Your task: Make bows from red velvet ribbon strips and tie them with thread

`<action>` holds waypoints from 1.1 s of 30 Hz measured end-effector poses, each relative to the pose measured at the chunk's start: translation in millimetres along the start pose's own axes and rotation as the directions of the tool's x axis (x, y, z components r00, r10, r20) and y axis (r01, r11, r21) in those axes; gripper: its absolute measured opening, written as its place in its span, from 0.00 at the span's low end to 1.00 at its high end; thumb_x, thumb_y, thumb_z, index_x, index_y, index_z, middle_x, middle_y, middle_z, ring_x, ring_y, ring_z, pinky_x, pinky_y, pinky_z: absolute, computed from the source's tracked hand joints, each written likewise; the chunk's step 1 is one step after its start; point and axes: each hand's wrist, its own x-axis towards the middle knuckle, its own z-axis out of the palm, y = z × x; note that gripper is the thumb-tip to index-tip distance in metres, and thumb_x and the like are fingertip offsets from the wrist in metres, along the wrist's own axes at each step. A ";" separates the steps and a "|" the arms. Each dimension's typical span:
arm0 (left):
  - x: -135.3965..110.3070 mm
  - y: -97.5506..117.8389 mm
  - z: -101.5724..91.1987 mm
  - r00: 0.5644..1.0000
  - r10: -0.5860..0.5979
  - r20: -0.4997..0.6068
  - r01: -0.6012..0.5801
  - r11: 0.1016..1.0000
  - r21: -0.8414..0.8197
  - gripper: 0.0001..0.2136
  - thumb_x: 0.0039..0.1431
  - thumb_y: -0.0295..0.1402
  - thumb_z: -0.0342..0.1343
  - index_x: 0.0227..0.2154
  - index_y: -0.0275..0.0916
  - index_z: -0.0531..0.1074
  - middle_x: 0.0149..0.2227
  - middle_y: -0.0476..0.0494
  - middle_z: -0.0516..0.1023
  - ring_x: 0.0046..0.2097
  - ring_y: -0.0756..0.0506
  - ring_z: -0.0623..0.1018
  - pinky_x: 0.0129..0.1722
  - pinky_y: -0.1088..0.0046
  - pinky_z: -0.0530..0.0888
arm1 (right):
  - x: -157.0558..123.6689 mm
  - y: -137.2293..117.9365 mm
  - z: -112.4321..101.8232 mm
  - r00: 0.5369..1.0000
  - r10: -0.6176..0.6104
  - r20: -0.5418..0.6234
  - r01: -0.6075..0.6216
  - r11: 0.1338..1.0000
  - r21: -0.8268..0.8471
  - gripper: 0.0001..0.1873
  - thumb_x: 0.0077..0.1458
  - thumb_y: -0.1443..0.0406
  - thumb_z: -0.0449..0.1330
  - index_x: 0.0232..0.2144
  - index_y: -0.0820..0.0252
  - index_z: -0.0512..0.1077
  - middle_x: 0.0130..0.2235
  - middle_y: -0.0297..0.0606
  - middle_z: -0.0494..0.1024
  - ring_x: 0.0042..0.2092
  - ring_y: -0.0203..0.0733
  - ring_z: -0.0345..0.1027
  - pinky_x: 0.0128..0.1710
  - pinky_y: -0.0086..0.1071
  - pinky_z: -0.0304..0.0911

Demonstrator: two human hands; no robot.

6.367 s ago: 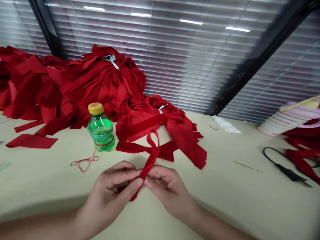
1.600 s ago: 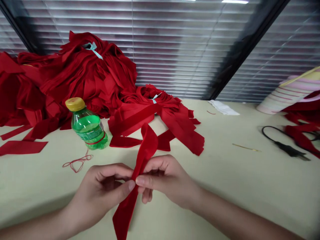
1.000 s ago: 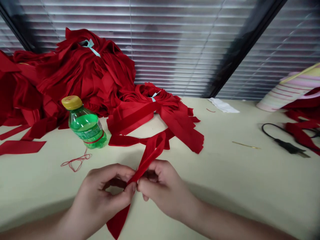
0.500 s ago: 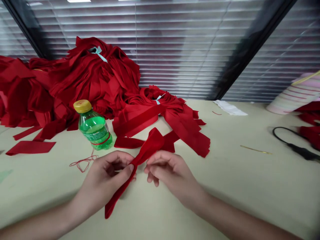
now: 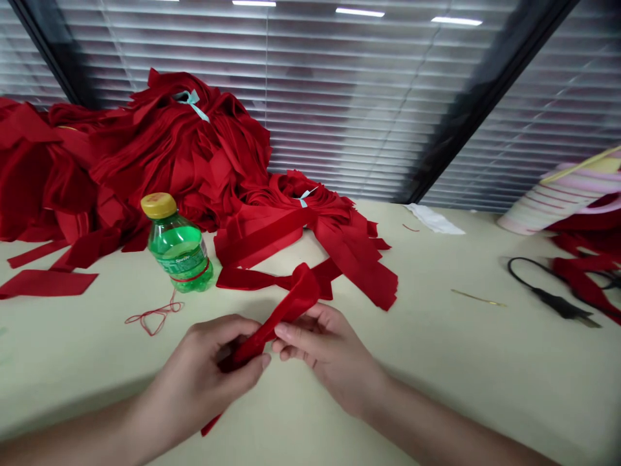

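A red velvet ribbon strip (image 5: 291,301) slants through both hands above the table. My left hand (image 5: 213,369) is closed around its lower part, and the tail sticks out below the palm. With thumb and fingers, my right hand (image 5: 330,356) pinches the strip near its middle, where it narrows. The wide upper end curls up over the right fingertips. Just beyond the hands lies another red strip (image 5: 247,278), pinched in along its length. Left of them stands a green soda bottle (image 5: 182,252) with a yellow cap and red thread (image 5: 154,320) trailing from it.
Heaped red ribbon strips (image 5: 179,149), tied in bundles, fill the back left. A smaller bundle (image 5: 334,226) sits at the middle. To the right are a white tissue (image 5: 434,219), a gold twist tie (image 5: 478,298), a black plug cable (image 5: 557,301) and a thread-wound cone (image 5: 548,204).
My right hand has come onto the strip and now pinches it. My left hand has turned and wraps more of the lower part. The view has shifted slightly right.
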 end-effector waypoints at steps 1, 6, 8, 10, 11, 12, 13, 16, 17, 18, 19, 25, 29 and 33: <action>-0.8 -1.0 -0.1 0.998 0.055 -0.014 -0.054 0.995 0.086 0.07 0.60 0.34 0.49 0.34 0.40 0.71 0.32 0.47 0.75 0.35 0.47 0.75 0.34 0.75 0.71 | 0.0 0.0 0.4 1.000 0.007 -0.001 -0.007 1.000 -0.017 0.11 0.43 0.61 0.68 0.27 0.63 0.73 0.27 0.35 0.77 0.30 0.34 0.70 0.32 0.30 0.65; -2.7 -6.1 -4.6 0.986 0.168 0.025 -0.164 0.906 0.390 0.09 0.64 0.32 0.43 0.34 0.39 0.68 0.32 0.46 0.74 0.34 0.46 0.75 0.35 0.73 0.70 | 4.1 -9.8 -8.2 0.932 -0.306 -0.193 0.220 0.903 -0.370 0.16 0.45 0.61 0.65 0.37 0.59 0.68 0.40 0.41 0.75 0.42 0.44 0.71 0.40 0.37 0.67; -2.1 -8.2 -6.0 0.985 0.159 0.074 -0.175 0.875 0.451 0.10 0.64 0.33 0.43 0.34 0.39 0.69 0.31 0.45 0.74 0.33 0.44 0.75 0.34 0.71 0.69 | 4.5 -16.4 -13.9 0.757 -0.619 -0.210 0.373 0.673 -0.638 0.25 0.45 0.62 0.64 0.46 0.56 0.63 0.51 0.46 0.69 0.52 0.49 0.65 0.47 0.43 0.64; -1.3 -10.5 -6.2 0.982 0.153 0.113 -0.189 0.860 0.475 0.10 0.64 0.33 0.43 0.34 0.39 0.69 0.31 0.45 0.74 0.32 0.44 0.75 0.32 0.70 0.68 | 2.1 -20.1 -16.7 0.600 -0.795 0.093 0.480 0.265 -0.836 0.27 0.46 0.63 0.64 0.49 0.55 0.62 0.54 0.46 0.66 0.56 0.51 0.61 0.52 0.47 0.57; -1.1 -11.5 -6.0 0.981 0.148 0.125 -0.190 0.865 0.465 0.10 0.64 0.32 0.43 0.34 0.39 0.70 0.31 0.45 0.74 0.32 0.44 0.75 0.32 0.70 0.68 | 0.0 -20.1 -16.6 0.563 -0.770 0.300 0.528 0.056 -0.847 0.25 0.47 0.63 0.63 0.48 0.55 0.64 0.52 0.44 0.69 0.55 0.51 0.61 0.55 0.48 0.52; -0.9 -12.3 -5.9 0.980 0.146 0.134 -0.191 0.876 0.443 0.10 0.63 0.31 0.43 0.34 0.39 0.70 0.31 0.45 0.75 0.32 0.45 0.75 0.33 0.71 0.68 | -2.1 -18.9 -15.7 0.550 -0.688 0.473 0.572 -0.103 -0.814 0.20 0.49 0.64 0.62 0.46 0.54 0.67 0.49 0.41 0.73 0.54 0.50 0.63 0.57 0.49 0.47; -0.6 -12.8 -6.2 0.979 0.147 0.140 -0.192 0.888 0.417 0.10 0.63 0.30 0.43 0.33 0.39 0.70 0.31 0.45 0.75 0.31 0.45 0.74 0.33 0.71 0.67 | -3.9 -16.7 -14.5 0.552 -0.592 0.587 0.609 -0.195 -0.769 0.13 0.52 0.65 0.61 0.43 0.54 0.69 0.44 0.38 0.76 0.52 0.48 0.65 0.59 0.48 0.44; 2.2 -12.2 -10.4 0.973 0.135 0.189 -0.194 0.919 0.342 0.09 0.61 0.28 0.45 0.29 0.39 0.69 0.28 0.49 0.73 0.29 0.48 0.72 0.30 0.74 0.65 | -4.6 -10.0 -12.6 0.628 -0.453 0.633 0.627 -0.188 -0.756 0.06 0.59 0.66 0.56 0.37 0.57 0.72 0.34 0.34 0.78 0.44 0.42 0.70 0.57 0.47 0.44; 4.2 -11.4 -12.9 0.969 0.126 0.211 -0.191 0.927 0.324 0.09 0.61 0.28 0.45 0.29 0.39 0.70 0.27 0.50 0.72 0.28 0.49 0.70 0.29 0.75 0.64 | -3.3 -9.2 -13.3 0.665 -0.434 0.608 0.622 -0.129 -0.772 0.06 0.59 0.65 0.56 0.37 0.58 0.73 0.33 0.35 0.78 0.41 0.41 0.71 0.55 0.45 0.49; 6.6 -10.4 -15.9 0.965 0.117 0.235 -0.186 0.936 0.299 0.09 0.60 0.28 0.45 0.30 0.39 0.70 0.26 0.51 0.70 0.28 0.49 0.69 0.27 0.76 0.62 | -1.5 -9.6 -14.5 0.702 -0.412 0.582 0.619 -0.053 -0.784 0.06 0.59 0.65 0.56 0.37 0.58 0.73 0.32 0.35 0.78 0.38 0.39 0.71 0.51 0.42 0.54; 9.5 -9.4 -19.1 0.960 0.102 0.259 -0.172 0.949 0.265 0.09 0.60 0.29 0.46 0.30 0.39 0.71 0.25 0.52 0.69 0.27 0.50 0.68 0.26 0.77 0.61 | 0.4 -10.9 -16.0 0.740 -0.382 0.553 0.608 0.031 -0.793 0.06 0.58 0.64 0.57 0.36 0.58 0.74 0.32 0.35 0.78 0.35 0.39 0.70 0.46 0.39 0.58; 23.8 -8.2 -37.9 0.947 -0.057 0.317 0.063 0.998 -0.010 0.10 0.58 0.39 0.53 0.32 0.39 0.74 0.23 0.54 0.64 0.24 0.52 0.60 0.22 0.79 0.56 | 3.8 -25.4 -19.5 0.940 -0.212 0.267 0.339 0.503 -0.795 0.05 0.52 0.65 0.61 0.32 0.59 0.76 0.27 0.34 0.76 0.27 0.36 0.67 0.26 0.28 0.61; 27.7 -8.2 -52.4 0.935 -0.099 0.340 0.116 0.993 -0.031 0.12 0.55 0.41 0.57 0.25 0.38 0.73 0.22 0.53 0.67 0.25 0.52 0.64 0.24 0.78 0.59 | 3.3 -35.4 -20.2 0.988 0.003 0.157 0.104 0.739 -0.665 0.07 0.47 0.62 0.64 0.27 0.61 0.76 0.23 0.32 0.74 0.23 0.33 0.64 0.22 0.26 0.58; 32.8 -9.9 -62.8 0.933 -0.150 0.327 0.153 0.988 0.017 0.13 0.53 0.43 0.58 0.22 0.38 0.71 0.22 0.53 0.69 0.26 0.51 0.65 0.27 0.78 0.61 | 9.6 -41.0 -28.4 0.983 0.131 0.129 -0.027 0.798 -0.602 0.12 0.39 0.62 0.69 0.26 0.62 0.73 0.26 0.33 0.77 0.27 0.32 0.68 0.25 0.25 0.61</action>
